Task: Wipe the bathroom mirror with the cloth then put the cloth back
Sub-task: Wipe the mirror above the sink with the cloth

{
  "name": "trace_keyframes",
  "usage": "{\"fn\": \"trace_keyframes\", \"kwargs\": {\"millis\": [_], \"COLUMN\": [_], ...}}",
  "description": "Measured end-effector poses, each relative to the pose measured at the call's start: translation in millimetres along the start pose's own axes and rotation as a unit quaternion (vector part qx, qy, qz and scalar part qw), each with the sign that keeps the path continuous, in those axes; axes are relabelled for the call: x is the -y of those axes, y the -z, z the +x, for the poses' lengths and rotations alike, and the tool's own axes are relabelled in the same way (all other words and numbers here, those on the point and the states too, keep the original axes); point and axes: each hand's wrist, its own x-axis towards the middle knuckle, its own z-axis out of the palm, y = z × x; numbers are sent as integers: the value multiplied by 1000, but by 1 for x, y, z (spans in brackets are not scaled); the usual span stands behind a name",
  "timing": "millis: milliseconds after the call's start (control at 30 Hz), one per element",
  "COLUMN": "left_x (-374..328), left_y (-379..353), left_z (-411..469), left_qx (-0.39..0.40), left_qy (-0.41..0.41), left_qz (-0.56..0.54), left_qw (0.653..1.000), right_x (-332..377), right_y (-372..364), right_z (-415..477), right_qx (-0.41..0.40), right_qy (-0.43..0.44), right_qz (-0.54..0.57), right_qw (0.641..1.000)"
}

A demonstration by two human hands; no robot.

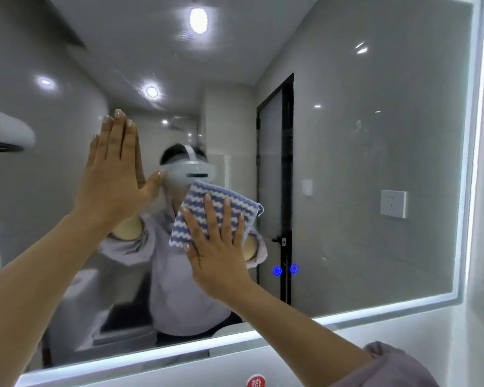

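A large wall mirror point(375, 163) with a lit frosted border fills the head view. My right hand point(217, 247) lies flat, fingers straight and spread, pressing a blue-and-white wavy-striped cloth point(204, 199) against the glass near the middle. The cloth's lower part is hidden under that hand. My left hand point(115, 174) is flat on the glass to the left and a little higher, fingers straight and together, holding nothing.
Two small blue touch buttons point(285, 270) glow on the mirror's lower middle. The lit bottom edge point(263, 335) runs above a white wall with a red sticker point(255, 382). A shelf with a white item point(3, 132) shows at the left edge.
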Motion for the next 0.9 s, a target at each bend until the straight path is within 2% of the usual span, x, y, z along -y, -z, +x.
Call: {"fn": "trace_keyframes", "kwargs": {"millis": [367,467,567,733,900], "left_x": [1,0,0,0,-1], "left_y": [1,1,0,-2,-3], "left_z": [1,1,1,2,2], "left_qx": [-4,-9,-13,-17,-21], "left_qy": [-4,-6,-6,-6,0], "left_qz": [15,18,18,11,15], "left_qw": [1000,1000,1000,1000,1000], "right_x": [-42,-71,-111,-177,-172], "right_y": [8,14,24,48,44], "right_z": [-2,-9,-18,-25,-17], "right_qx": [13,5,-1,-25,-43], "right_qy": [52,36,-10,-216,-282], "right_qz": [-32,-53,-69,-35,-33], "right_qw": [998,998,998,976,958]}}
